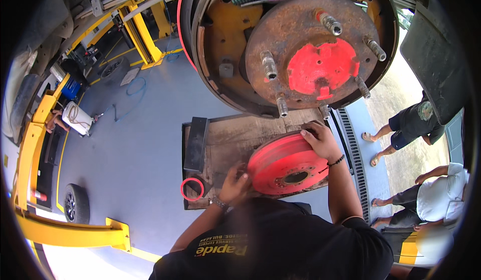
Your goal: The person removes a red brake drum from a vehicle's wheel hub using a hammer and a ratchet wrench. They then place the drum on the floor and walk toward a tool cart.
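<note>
A red-painted brake drum (273, 167) is tilted in front of my body, with a hole at its centre and several small holes around it. My right hand (320, 141) grips its upper right rim, thumb on the outer face and fingers over the back edge. At the drum's left rim is my left hand (234, 184), slightly blurred, with the fingers curled against the edge. Above the drum is a rusty wheel hub (265, 44) with a red centre cap (323, 69) and several threaded studs (269, 65). Curved brake shoes (210, 84) surround the hub.
Beneath the drum is a worn tray-like work surface (225, 134) holding a black block (197, 145) and a red ring (192, 189). Yellow lift posts (140, 34) and a loose wheel (76, 204) are at left. Two people (441, 192) stand at right beyond a floor grate (353, 155).
</note>
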Tool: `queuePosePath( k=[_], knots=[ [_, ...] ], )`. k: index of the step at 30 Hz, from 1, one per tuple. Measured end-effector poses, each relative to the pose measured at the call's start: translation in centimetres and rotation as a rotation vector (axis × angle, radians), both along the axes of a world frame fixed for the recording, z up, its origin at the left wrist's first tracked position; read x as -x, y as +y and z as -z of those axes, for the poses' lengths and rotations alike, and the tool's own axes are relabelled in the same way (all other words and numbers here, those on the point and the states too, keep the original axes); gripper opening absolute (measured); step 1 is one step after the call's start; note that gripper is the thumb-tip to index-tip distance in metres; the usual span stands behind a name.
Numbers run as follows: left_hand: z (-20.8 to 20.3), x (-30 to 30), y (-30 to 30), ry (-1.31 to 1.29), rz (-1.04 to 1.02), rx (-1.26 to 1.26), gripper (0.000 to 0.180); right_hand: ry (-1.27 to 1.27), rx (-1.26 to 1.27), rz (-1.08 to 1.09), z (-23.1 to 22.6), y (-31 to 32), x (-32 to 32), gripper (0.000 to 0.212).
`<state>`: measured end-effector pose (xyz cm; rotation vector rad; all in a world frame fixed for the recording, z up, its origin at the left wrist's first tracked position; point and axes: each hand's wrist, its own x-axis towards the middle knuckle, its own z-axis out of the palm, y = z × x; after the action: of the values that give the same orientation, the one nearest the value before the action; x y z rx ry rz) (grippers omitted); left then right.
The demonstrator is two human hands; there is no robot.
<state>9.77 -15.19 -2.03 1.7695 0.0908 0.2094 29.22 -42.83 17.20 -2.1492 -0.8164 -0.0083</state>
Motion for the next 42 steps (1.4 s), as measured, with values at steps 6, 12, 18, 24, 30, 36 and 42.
queuePosePath(
  k=[6,12,18,24,30,36,42],
  knots=[
    [-0.3,-2.4,-3.1,-0.052,-0.124,0.369,0.042,0.26,-0.248,-0.079,1.0,-4.2,-0.6,0.034],
    [-1.4,-5.3,-5.5,-0.036,-0.019,0.241,0.036,0.155,-0.227,-0.026,1.8,-6.9,-0.4,0.049],
    [-1.3,-4.1,-5.7,-0.076,-0.039,0.339,0.03,-0.41,-0.255,0.637,6.1,-10.1,2.8,0.032],
    [-2.0,-4.1,-6.0,-0.118,-0.029,0.372,0.029,0.9,-0.423,0.397,13.8,-13.2,14.8,0.054],
    [-1.9,-4.7,-5.3,0.004,0.168,0.176,0.043,1.03,-1.116,0.17,13.1,-2.2,13.8,0.087],
    [-4.8,-2.3,1.0,-0.028,0.144,-0.374,0.037,0.963,-1.359,0.222,10.8,0.5,15.8,0.087],
    [-1.2,7.5,14.0,0.5,-0.036,-1.136,0.056,0.824,-1.409,0.384,16.9,0.6,14.8,0.078]
  ],
)
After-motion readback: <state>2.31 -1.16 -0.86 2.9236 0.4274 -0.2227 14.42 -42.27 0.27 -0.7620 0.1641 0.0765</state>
